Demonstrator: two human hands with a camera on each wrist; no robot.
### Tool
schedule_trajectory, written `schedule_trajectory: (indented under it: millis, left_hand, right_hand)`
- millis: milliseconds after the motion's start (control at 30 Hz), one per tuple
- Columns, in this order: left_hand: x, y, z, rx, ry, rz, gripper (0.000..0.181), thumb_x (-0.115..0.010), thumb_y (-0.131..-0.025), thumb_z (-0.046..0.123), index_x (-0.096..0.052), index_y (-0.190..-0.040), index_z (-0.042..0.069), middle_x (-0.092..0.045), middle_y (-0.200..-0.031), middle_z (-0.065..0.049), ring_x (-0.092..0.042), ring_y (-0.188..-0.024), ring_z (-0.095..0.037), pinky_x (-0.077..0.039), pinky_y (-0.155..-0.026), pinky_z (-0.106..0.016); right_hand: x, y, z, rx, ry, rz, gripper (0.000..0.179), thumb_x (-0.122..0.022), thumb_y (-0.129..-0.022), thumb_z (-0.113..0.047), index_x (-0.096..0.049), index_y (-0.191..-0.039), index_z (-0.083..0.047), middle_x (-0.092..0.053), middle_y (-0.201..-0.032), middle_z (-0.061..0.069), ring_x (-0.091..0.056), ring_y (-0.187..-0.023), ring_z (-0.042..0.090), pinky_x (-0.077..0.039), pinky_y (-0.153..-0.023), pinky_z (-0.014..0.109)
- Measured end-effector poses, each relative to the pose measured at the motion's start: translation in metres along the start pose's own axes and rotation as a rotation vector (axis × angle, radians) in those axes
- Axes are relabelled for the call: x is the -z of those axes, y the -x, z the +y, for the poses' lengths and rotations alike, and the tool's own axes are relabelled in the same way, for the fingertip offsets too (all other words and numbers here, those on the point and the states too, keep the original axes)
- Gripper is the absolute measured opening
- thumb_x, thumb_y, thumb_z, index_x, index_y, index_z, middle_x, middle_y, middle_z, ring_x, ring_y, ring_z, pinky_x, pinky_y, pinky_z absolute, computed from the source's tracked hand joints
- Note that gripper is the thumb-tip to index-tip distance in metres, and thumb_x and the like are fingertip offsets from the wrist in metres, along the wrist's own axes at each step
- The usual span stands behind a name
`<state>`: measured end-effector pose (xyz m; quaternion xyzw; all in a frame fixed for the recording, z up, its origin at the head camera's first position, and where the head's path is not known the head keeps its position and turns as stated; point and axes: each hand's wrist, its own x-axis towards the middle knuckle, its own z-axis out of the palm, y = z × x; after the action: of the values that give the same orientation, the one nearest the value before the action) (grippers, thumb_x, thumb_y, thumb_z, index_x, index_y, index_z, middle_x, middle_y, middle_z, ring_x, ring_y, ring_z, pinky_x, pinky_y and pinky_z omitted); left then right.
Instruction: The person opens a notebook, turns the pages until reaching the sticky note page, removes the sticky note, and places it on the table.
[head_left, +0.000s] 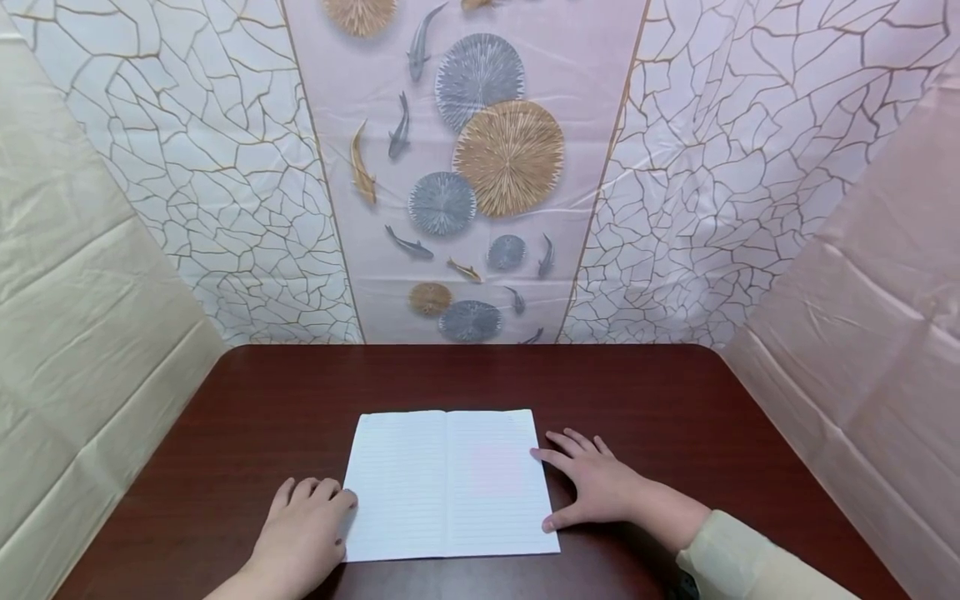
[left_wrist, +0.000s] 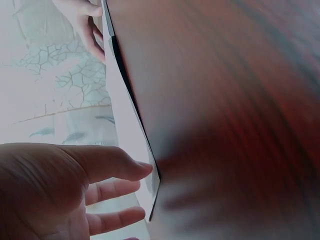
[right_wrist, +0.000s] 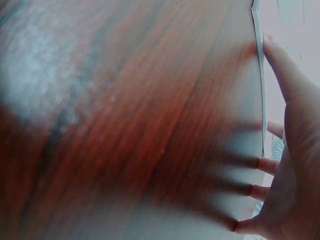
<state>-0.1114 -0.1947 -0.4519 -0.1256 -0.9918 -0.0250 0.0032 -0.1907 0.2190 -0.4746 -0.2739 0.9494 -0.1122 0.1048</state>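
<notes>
An open notebook (head_left: 397, 487) with lined white pages lies flat on the dark red-brown table, its fold running down the middle. My left hand (head_left: 300, 533) is at the notebook's lower left edge, fingers slightly bent. In the left wrist view its thumb (left_wrist: 120, 164) overlaps the page near the corner, with fingers apart below. On the other side, my right hand (head_left: 600, 483) spreads its fingers, the thumb and index fingertips right at the notebook's right edge. The right wrist view shows the right hand's fingertips (right_wrist: 267, 165) down on the wood and its thumb along the page edge.
The table (head_left: 300, 375) has rounded far corners. Behind it hangs a patterned cloth (head_left: 465, 275) with fish and round leaf shapes. Plain pale cloth walls (head_left: 75, 333) slope along both sides. A dark band (head_left: 684, 583) shows by the right sleeve (head_left: 735, 550).
</notes>
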Motion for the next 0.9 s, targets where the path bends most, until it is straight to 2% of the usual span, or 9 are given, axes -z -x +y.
schedule_trajectory:
  millis: [167, 300, 400, 567, 733, 833, 900]
  left_hand:
    - [0.002, -0.007, 0.01, -0.023, 0.006, 0.003, 0.026, -0.071, -0.075, 0.013, -0.07, -0.1, 0.015, -0.064, -0.109, -0.005, -0.054, -0.115, -0.036, -0.027, -0.105, -0.069]
    - [0.004, -0.013, 0.022, -0.039, 0.024, 0.06, 0.026, -0.071, -0.078, 0.023, -0.071, -0.101, 0.013, -0.065, -0.111, -0.007, -0.054, -0.115, -0.035, -0.031, -0.105, -0.065]
    - [0.005, -0.02, 0.034, -0.062, 0.045, 0.1, 0.032, -0.073, -0.08, 0.033, -0.071, -0.105, 0.012, -0.065, -0.113, -0.008, -0.055, -0.115, -0.034, -0.036, -0.103, -0.06]
    - [0.004, -0.03, 0.051, -0.13, 0.084, 0.11, 0.044, -0.074, -0.082, 0.042, -0.07, -0.115, 0.013, -0.064, -0.12, -0.009, -0.055, -0.118, -0.034, -0.041, -0.1, -0.056]
    - [-0.002, -0.041, 0.065, -0.208, 0.118, 0.076, 0.056, -0.072, -0.085, 0.048, -0.064, -0.131, 0.016, -0.057, -0.136, -0.012, -0.048, -0.13, -0.039, -0.039, -0.104, -0.057]
    - [-0.005, -0.048, 0.071, -0.234, 0.144, 0.014, 0.063, -0.069, -0.087, 0.052, -0.059, -0.138, 0.017, -0.05, -0.145, -0.014, -0.041, -0.136, -0.043, -0.036, -0.106, -0.061]
    - [-0.006, -0.051, 0.075, -0.241, 0.154, -0.05, 0.066, -0.065, -0.088, 0.055, -0.055, -0.143, 0.019, -0.044, -0.15, -0.015, -0.036, -0.139, -0.044, -0.033, -0.106, -0.064]
  right_hand:
    - [-0.001, 0.0, 0.001, 0.004, -0.005, 0.003, 0.104, -0.062, -0.067, -0.085, -0.038, -0.153, -0.032, -0.026, -0.161, 0.008, -0.019, -0.147, 0.041, -0.016, -0.109, 0.072]
    - [0.0, 0.0, 0.0, 0.004, -0.005, -0.002, 0.104, -0.062, -0.067, -0.085, -0.039, -0.153, -0.031, -0.026, -0.161, 0.009, -0.018, -0.147, 0.041, -0.016, -0.109, 0.072]
    - [0.001, 0.0, 0.0, 0.003, -0.001, -0.009, 0.104, -0.062, -0.068, -0.085, -0.038, -0.153, -0.031, -0.026, -0.161, 0.009, -0.018, -0.147, 0.042, -0.016, -0.109, 0.073]
    - [0.002, 0.002, -0.001, 0.0, 0.004, -0.011, 0.104, -0.062, -0.068, -0.085, -0.037, -0.153, -0.031, -0.026, -0.161, 0.008, -0.018, -0.148, 0.041, -0.017, -0.109, 0.072]
    - [0.003, 0.003, -0.001, 0.002, 0.0, -0.013, 0.104, -0.062, -0.068, -0.085, -0.037, -0.153, -0.031, -0.026, -0.161, 0.009, -0.017, -0.148, 0.041, -0.016, -0.109, 0.072]
    - [0.003, 0.003, -0.001, 0.002, 0.004, -0.017, 0.104, -0.061, -0.069, -0.085, -0.037, -0.154, -0.031, -0.025, -0.161, 0.009, -0.017, -0.148, 0.04, -0.016, -0.109, 0.072]
    - [0.002, 0.003, 0.0, 0.002, 0.006, -0.021, 0.104, -0.061, -0.069, -0.085, -0.036, -0.154, -0.031, -0.024, -0.162, 0.008, -0.017, -0.148, 0.04, -0.016, -0.11, 0.072]
